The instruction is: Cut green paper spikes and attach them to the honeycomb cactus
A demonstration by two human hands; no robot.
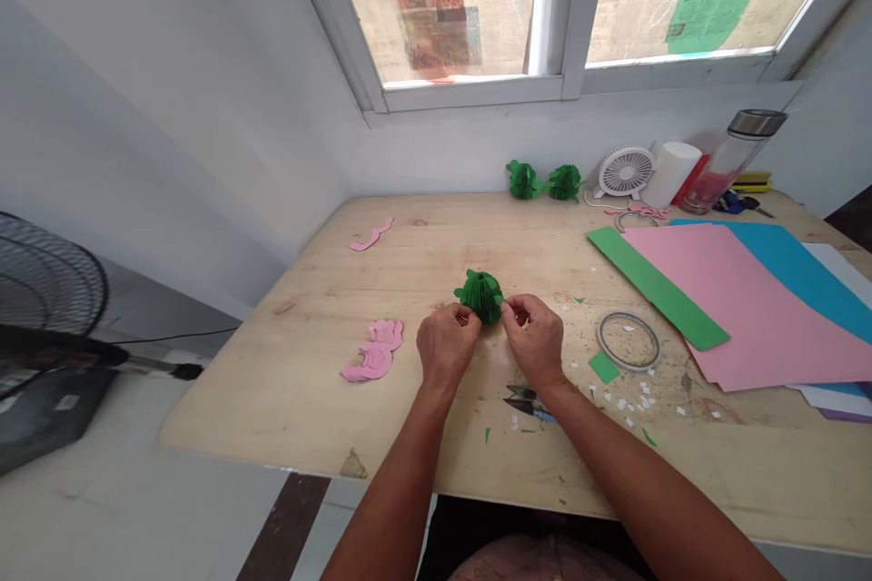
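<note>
Newspaper sheets (pixel 436 9) cover the window panes, but their print is too small to read

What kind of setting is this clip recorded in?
Probably a home paper-craft corner: a wooden table under a window, coloured paper sheets, paper scraps, and both hands, left hand and right hand, working a folded green paper piece.

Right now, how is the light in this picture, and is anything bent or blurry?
Head view: daylight comes through the paper-covered window, soft and even, with faint shadows on the table. The wide lens bows the window frame and table edges. Both hands, left and right, and the green paper ball look sharp.
</note>
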